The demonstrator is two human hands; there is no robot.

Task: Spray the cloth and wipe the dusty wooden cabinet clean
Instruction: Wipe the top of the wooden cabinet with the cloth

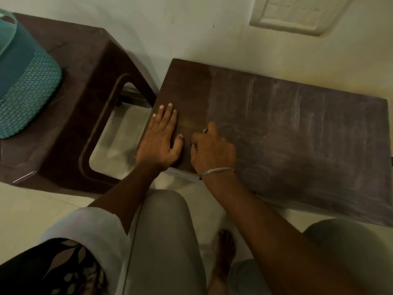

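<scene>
The wooden cabinet top [287, 124] fills the middle and right. Its left strip is dark and clean, while the rest carries grey dust with wipe streaks. My left hand [160, 137] lies flat with straight fingers on the clean left end, near the front corner. Right beside it, my right hand [212, 150], with a bangle on the wrist, is curled down on the top at the border between clean and dusty wood. It grips a dark cloth [204, 130], of which only small edges show between the fingers. No spray bottle is in view.
A brown plastic stool [85, 86] stands left of the cabinet, with a teal woven basket [25, 86] on it. The wall runs close behind both. My knees and a bare foot [223, 252] are on the pale floor in front.
</scene>
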